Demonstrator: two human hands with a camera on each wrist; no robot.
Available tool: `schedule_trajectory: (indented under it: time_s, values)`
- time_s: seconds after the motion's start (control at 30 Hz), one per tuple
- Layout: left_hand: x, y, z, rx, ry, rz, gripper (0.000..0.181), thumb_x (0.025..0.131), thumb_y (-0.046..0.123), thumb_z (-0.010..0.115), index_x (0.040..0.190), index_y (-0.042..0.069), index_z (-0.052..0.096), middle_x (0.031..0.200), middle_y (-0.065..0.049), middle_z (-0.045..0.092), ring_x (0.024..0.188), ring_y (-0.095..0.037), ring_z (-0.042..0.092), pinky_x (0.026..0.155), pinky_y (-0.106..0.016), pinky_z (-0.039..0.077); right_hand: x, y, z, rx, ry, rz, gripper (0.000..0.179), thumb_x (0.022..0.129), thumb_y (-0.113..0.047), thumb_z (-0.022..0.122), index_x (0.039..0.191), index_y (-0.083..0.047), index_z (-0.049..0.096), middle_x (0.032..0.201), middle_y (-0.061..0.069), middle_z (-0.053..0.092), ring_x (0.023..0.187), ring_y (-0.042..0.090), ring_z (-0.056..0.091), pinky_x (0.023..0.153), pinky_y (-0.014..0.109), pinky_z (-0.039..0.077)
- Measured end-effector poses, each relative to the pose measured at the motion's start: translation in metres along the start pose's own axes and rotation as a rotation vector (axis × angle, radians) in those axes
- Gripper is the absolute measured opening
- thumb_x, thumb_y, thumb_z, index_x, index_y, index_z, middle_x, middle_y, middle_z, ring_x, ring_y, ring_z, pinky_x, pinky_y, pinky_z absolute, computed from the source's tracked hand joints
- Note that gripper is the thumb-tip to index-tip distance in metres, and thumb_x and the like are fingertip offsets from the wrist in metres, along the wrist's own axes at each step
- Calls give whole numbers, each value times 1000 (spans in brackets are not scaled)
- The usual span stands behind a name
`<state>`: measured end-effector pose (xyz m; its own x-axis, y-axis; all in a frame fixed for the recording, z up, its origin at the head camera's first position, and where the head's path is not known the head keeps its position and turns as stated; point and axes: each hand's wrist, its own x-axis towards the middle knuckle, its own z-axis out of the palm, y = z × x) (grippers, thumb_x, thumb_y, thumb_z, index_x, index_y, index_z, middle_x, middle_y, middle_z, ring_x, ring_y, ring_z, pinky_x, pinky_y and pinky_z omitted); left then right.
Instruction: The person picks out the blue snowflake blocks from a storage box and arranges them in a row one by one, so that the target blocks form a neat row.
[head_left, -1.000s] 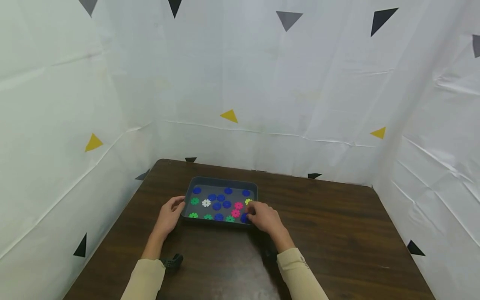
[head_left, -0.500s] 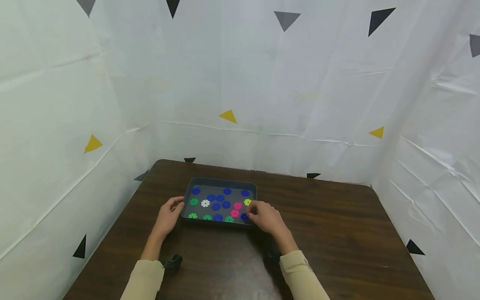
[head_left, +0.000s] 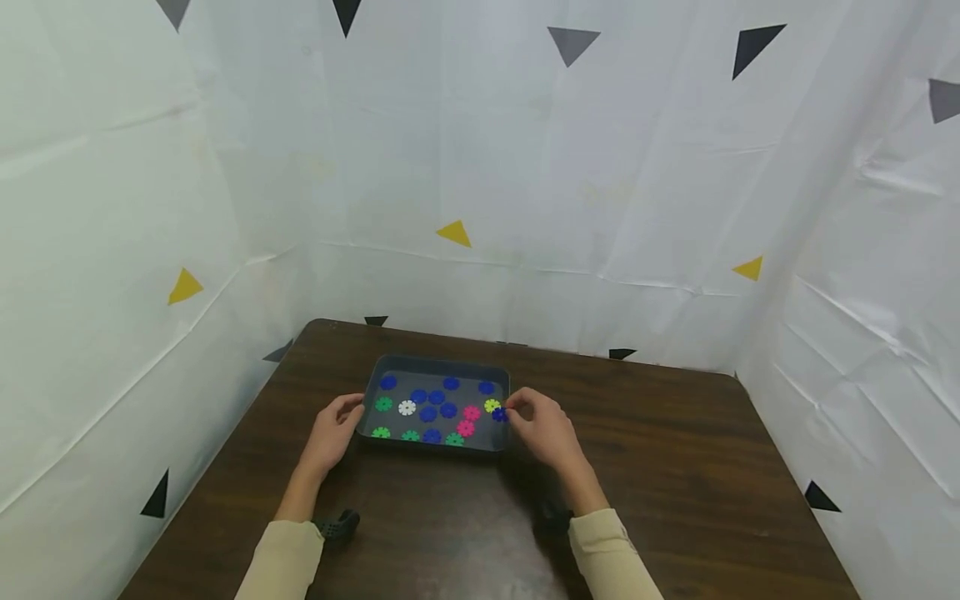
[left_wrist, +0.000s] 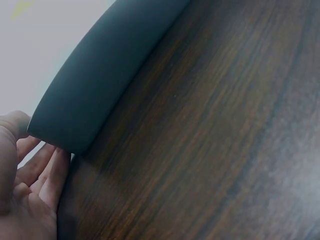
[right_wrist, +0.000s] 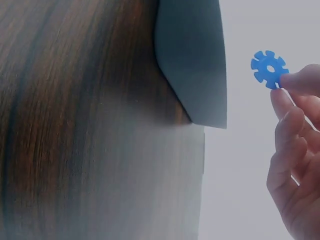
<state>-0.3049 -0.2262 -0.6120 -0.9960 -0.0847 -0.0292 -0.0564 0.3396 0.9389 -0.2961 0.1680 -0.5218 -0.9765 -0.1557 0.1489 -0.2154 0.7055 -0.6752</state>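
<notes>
Disc [right_wrist: 261,70], blue, notched round its edge and holed at the centre, is pinched between the thumb and fingertips of the right hand [head_left: 547,429], at the right end of the tray [head_left: 442,366]. The right wrist view shows it apart from the tray's outer wall; from the head it appears just beside the yellow disc [head_left: 491,405]. Left of the yellow one lie two pink discs [head_left: 466,428], one nearer than the other. Farther left is a white disc [head_left: 403,407], with green discs [head_left: 454,438] to its left and along the near side. Other blue discs [head_left: 427,414] spread mostly through the middle and far part. The left hand [head_left: 328,435] is clamped on the tray's left end, thumb at the rim, fingers against the outer wall. Beneath is a brown wood-grain table [head_left: 675,467]; the tray sits left of its middle, towards the far edge. Pale sleeves [head_left: 285,550] cover both forearms. White sheeting [head_left: 487,150] with yellow, grey and black triangles rises beyond.
</notes>
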Motion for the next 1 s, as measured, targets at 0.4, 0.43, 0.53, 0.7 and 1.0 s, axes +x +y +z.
schedule_trajectory:
  time_s: [0.4, 0.43, 0.53, 0.7, 1.0]
  values:
    - [-5, 6, -1, 9, -8, 35, 47, 116, 31, 52, 155, 5, 52, 161, -22, 52, 149, -42, 50, 126, -61, 37, 0, 24, -13, 247, 99, 47, 7, 100, -15, 74, 104, -9, 74, 106, 9, 73, 86, 20, 59, 73, 31, 50]
    - [-5, 6, -1, 11, -8, 34, 47, 116, 31, 52, 155, 5, 52, 161, -22, 52, 149, -42, 50, 125, -61, 38, 0, 26, -14, 261, 103, 59, 7, 99, -14, 74, 104, -8, 74, 106, 10, 73, 87, 20, 60, 74, 31, 51]
    - [-6, 7, -2, 13, -3, 35, 47, 115, 32, 53, 155, 6, 52, 161, -22, 52, 148, -41, 51, 125, -61, 38, 2, 34, -15, 280, 118, 98, 8, 99, -15, 74, 103, -7, 74, 107, 11, 73, 93, 20, 63, 79, 31, 52]
    - [-6, 6, -2, 19, -6, 26, 49, 115, 36, 52, 155, 7, 52, 162, -21, 51, 151, -42, 48, 126, -62, 37, 3, 43, -14, 314, 137, 173, 12, 99, -14, 71, 103, -3, 74, 104, 12, 73, 88, 17, 62, 74, 29, 51]
    - [-3, 6, -4, 28, -16, -11, 49, 115, 38, 54, 155, 9, 53, 164, -21, 48, 154, -42, 45, 128, -62, 34, 4, 60, -6, 407, 100, 322, 24, 103, -17, 67, 108, 4, 76, 98, 15, 76, 63, 15, 55, 69, 29, 49]
